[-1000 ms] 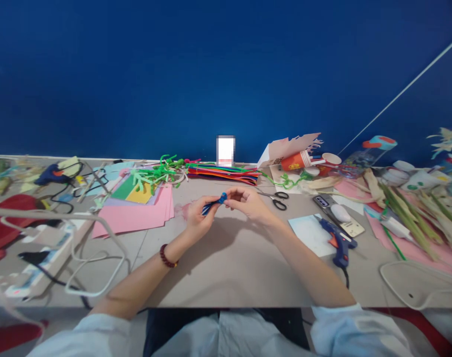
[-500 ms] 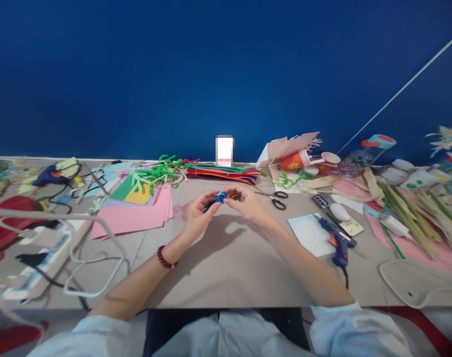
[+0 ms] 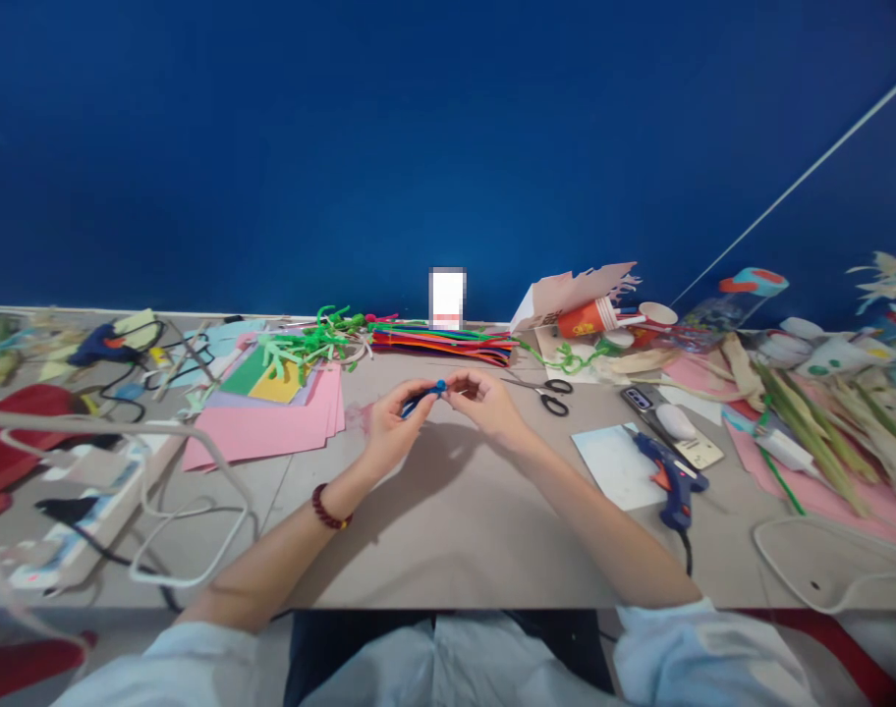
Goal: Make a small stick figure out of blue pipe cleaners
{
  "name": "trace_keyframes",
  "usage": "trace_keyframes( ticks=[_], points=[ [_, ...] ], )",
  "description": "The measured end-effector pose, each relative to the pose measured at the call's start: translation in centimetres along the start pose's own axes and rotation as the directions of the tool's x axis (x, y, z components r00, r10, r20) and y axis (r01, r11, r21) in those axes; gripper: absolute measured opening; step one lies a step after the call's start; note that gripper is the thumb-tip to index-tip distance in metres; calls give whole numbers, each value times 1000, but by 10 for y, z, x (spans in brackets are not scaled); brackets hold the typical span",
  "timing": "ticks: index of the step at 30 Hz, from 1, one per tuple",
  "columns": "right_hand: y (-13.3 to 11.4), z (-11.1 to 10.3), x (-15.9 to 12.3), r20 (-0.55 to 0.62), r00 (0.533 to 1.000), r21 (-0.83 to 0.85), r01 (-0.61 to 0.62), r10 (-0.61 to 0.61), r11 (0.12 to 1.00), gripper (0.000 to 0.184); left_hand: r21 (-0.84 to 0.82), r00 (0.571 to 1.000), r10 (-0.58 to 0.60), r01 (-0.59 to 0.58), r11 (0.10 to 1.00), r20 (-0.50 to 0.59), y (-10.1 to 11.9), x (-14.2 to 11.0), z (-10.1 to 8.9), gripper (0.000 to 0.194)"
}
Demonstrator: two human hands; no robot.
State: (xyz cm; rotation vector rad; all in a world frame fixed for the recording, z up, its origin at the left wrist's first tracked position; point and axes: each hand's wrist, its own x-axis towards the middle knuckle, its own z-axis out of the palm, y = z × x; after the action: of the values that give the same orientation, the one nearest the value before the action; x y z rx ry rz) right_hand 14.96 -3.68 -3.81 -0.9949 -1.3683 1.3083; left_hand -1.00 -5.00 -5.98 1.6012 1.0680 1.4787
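A short twisted blue pipe cleaner (image 3: 421, 402) with a small round blue tip sits above the middle of the table. My left hand (image 3: 393, 424) is shut on its lower length, just over the bare table top (image 3: 448, 520). My right hand (image 3: 488, 404) comes in from the other side, its fingertips touching or almost touching the blue tip. Part of the pipe cleaner is hidden by my fingers. A pair of black-handled scissors (image 3: 547, 396) lies just beyond my right hand.
Pink and coloured paper sheets (image 3: 260, 437) lie to the left, with a bundle of multicoloured pipe cleaners (image 3: 440, 345) behind. A blue glue gun (image 3: 673, 481) stands to the right. A power strip (image 3: 86, 516) and cables lie at the near left.
My hands have parted slightly from their closer grip. The blue pipe cleaner now shows more of its length, with its round tip visible between my fingers.
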Motion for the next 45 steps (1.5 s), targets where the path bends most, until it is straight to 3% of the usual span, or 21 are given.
trace_keyframes(
  ticks=[5, 9, 15, 17, 23, 29, 33, 39, 42, 45],
  points=[
    [-9, 1, -3, -1, 1000, 26, 23, -23, 999, 22, 59, 1000, 27, -27, 998, 9, -1, 0, -3, 22],
    [-17, -3, -3, 47, 997, 47, -62, 60, 997, 24, 158, 994, 104, -109, 981, 36, 4, -2, -3, 19],
    [-18, -13, -2, 213, 958, 179, -231, 191, 956, 26, 174, 990, 115, -127, 977, 77, 10, -4, -2, 16],
    [-18, -15, -1, 252, 950, 166, -228, 182, 959, 25, 165, 990, 109, -124, 978, 93, 10, -4, -1, 16],
    [-24, -22, -2, 287, 952, -37, -97, 103, 995, 21, 77, 991, 27, -37, 996, 129, 8, -4, 1, 17],
    [-27, -29, 0, 336, 939, -129, -33, 75, 991, 19, -100, 961, -90, 120, 988, 261, 6, -1, 3, 21],
    [-27, -33, 1, 354, 927, -123, -82, 121, 989, 22, -131, 953, -105, 147, 980, 285, 7, 1, 4, 21],
    [-26, -38, 3, 417, 868, -19, -288, 269, 957, 27, -151, 956, -106, 151, 977, 273, 7, 0, 4, 24],
    [-26, -40, 3, 415, 865, -95, -268, 283, 959, 25, -154, 950, -112, 162, 975, 291, 7, -1, 3, 23],
    [-28, -40, 1, 398, 884, -204, -175, 245, 963, 21, -157, 943, -129, 183, 971, 305, 8, -1, 3, 23]
  ],
)
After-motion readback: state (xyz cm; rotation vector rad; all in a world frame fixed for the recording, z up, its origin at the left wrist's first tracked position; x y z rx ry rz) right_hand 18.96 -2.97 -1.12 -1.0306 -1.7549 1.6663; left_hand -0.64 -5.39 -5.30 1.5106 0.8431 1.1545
